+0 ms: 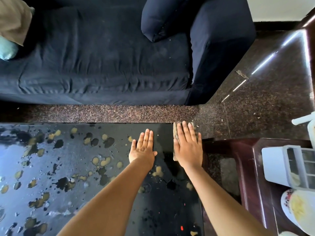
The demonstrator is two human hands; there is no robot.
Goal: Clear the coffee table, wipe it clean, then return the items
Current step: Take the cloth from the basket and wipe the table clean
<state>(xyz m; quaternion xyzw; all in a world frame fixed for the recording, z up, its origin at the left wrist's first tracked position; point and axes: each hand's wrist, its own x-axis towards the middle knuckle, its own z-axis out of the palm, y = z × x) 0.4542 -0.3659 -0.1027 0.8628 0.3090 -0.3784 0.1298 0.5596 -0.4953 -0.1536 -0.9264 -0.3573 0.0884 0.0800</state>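
Your right hand (187,145) lies flat, fingers straight, pressing the cloth (175,133) at the bench's (51,159) far right corner; left hand (143,147) flat beside it, likely bracing you. Yellowish spills (102,161) remain leftward.

- Two hands, in the lower middle of the frame: left hand (142,149) and right hand (187,147).
- One cloth (175,132), under the right hand.
- Two tables: one black table (68,159) at lower left and one brown side table (252,176) at lower right.
- One sofa (102,57), across the top.
- Three cushions: dark cushion (163,19) at top centre, tan cushion (13,17) at upper left, teal cushion (6,50) at the left edge.
- One white box (276,166) and one bowl (296,208), at the right edge.
- Yellowish blots on the black table: too many to count.
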